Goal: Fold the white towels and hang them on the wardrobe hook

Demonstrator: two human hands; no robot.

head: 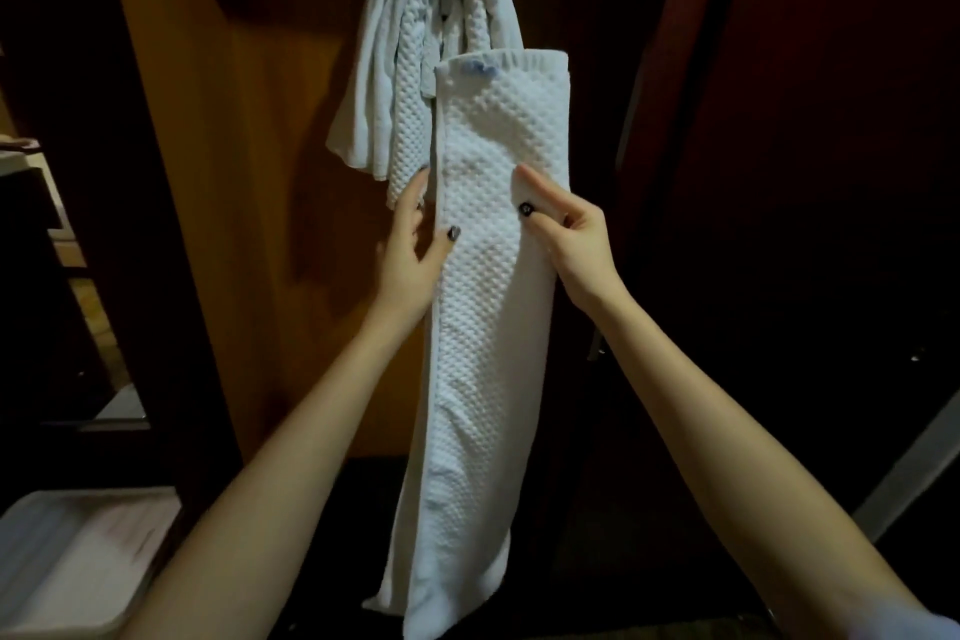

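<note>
A long white waffle-textured towel (483, 307), folded into a narrow strip, hangs upright in front of me. My left hand (413, 250) grips its left edge, thumb in front and fingers behind. My right hand (566, 239) pinches its right edge at about the same height. Behind its top, several white towels (395, 83) are draped over the wardrobe hook (445, 3), of which only a small metal part shows. The held towel's lower end trails down to the bottom of the view.
The wooden wardrobe panel (249, 161) stands behind the towels, with a dark door (810, 120) to the right. A pale plastic bin (78, 561) sits at lower left. Shelves (57, 224) show dimly at the left edge.
</note>
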